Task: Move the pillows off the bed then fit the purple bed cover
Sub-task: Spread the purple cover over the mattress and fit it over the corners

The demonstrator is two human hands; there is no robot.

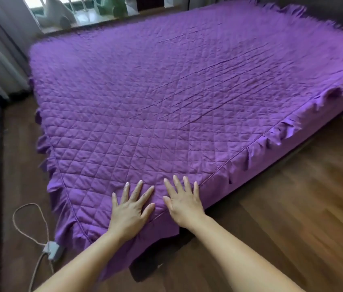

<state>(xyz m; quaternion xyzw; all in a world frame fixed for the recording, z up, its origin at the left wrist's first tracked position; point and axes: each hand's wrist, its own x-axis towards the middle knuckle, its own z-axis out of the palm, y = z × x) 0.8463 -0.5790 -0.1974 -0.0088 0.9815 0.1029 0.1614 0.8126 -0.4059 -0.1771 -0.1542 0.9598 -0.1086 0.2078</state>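
I've got both palms flat on the quilted purple bed cover (166,91), spread over the bed and reaching away ahead of my hands. Left hand (129,209) lies fingers splayed and straight, gripping nothing, at the near corner. Right hand (184,202) is just beside it, fingers straight too, by the piped edge. Ruffled skirt hangs below my wrists; grey power adapter (52,249) sits left on the wooden floor (292,197).

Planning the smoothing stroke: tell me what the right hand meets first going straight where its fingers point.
Way looks free: the right hand lies flat on the purple bed cover, and ahead only creased quilting shows, probably up to the far edge.
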